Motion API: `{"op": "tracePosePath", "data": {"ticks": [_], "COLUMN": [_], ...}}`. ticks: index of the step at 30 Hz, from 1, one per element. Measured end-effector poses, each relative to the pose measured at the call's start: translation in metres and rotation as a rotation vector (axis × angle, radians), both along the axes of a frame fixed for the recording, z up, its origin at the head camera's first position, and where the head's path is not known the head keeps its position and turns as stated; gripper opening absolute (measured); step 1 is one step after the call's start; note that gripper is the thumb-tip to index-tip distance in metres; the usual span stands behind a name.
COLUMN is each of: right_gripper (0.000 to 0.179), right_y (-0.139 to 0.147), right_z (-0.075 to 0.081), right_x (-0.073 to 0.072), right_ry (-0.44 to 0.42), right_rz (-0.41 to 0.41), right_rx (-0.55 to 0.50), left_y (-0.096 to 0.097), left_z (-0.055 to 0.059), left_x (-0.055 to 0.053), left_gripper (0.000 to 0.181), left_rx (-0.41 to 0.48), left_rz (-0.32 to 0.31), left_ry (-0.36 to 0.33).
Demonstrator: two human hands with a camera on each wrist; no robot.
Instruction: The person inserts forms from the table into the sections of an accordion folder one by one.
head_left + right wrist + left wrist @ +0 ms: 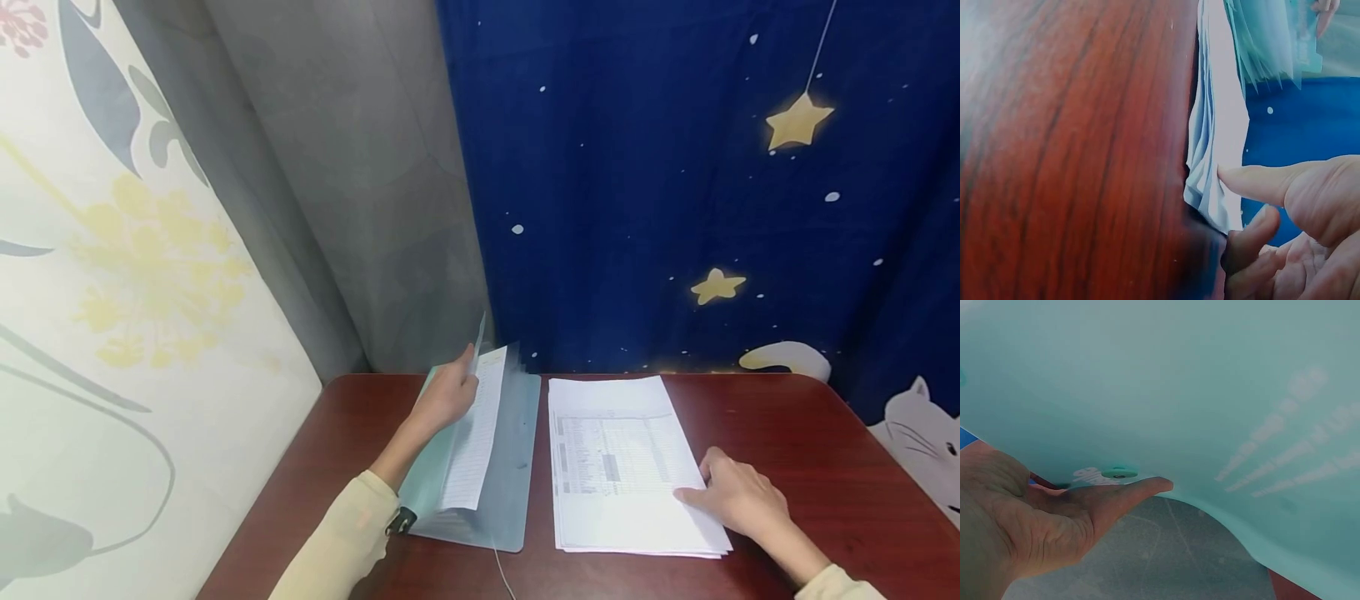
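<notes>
My left hand [446,396] grips the upper part of a raised cover of a teal clear-pocket folder [528,467], which lies spread on the left half of the table. In the left wrist view the thumb lies along the rim of the teal cover [1147,394], near a small green snap button [1120,472]; its other fingers are hidden. A printed white sheet [480,433] stands tilted among the folder's clear pockets. To the right lies a stack of printed paper [622,517]. My right hand [742,496] holds the stack's right edge, thumb on top and fingers curled beside it.
The dark red-brown table [795,417] bears both the folder and the paper. A thin cable [504,575] hangs below the left sleeve. Behind the table are a grey curtain [360,208] and a blue starred curtain [637,208]; a patterned white panel [150,333] stands at left.
</notes>
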State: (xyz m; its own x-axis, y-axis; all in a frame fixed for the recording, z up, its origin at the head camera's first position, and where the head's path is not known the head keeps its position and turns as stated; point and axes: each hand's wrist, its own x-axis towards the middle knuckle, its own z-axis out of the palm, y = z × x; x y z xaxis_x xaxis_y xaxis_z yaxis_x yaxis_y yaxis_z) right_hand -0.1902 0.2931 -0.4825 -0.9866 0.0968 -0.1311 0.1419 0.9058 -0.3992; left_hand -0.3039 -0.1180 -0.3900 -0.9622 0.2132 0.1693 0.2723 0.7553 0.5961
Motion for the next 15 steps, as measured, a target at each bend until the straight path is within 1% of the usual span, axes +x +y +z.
{"op": "tracePosePath", "data": {"ticks": [5, 8, 10, 13, 15], "right_gripper": [0.042, 0.035, 0.039, 0.056, 0.061], "right_y": [-0.0012, -0.0017, -0.0005, 0.0032, 0.0068], "right_z": [0.0016, 0.0033, 0.0043, 0.0058, 0.0064], "right_x": [0.0034, 0.0049, 0.0056, 0.0061, 0.0066], "right_ry": [0.034, 0.031, 0.028, 0.020, 0.027], "right_rz": [0.012, 0.019, 0.028, 0.041, 0.053], "right_rx": [0.031, 0.040, 0.050, 0.061, 0.055], "left_y": [0.0007, 0.0006, 0.0007, 0.0007, 0.0007], "left_z": [0.0003, 0.0004, 0.0003, 0.0001, -0.0003], "left_x": [0.0002, 0.0001, -0.0003, -0.0008, -0.0010], "left_gripper": [0.062, 0.062, 0.062, 0.062, 0.062], "left_rx": [0.010, 0.008, 0.009, 0.013, 0.015], "left_rz": [0.004, 0.007, 0.007, 0.006, 0.003], "left_ry": [-0.022, -0.027, -0.027, -0.024, -0.022]}}
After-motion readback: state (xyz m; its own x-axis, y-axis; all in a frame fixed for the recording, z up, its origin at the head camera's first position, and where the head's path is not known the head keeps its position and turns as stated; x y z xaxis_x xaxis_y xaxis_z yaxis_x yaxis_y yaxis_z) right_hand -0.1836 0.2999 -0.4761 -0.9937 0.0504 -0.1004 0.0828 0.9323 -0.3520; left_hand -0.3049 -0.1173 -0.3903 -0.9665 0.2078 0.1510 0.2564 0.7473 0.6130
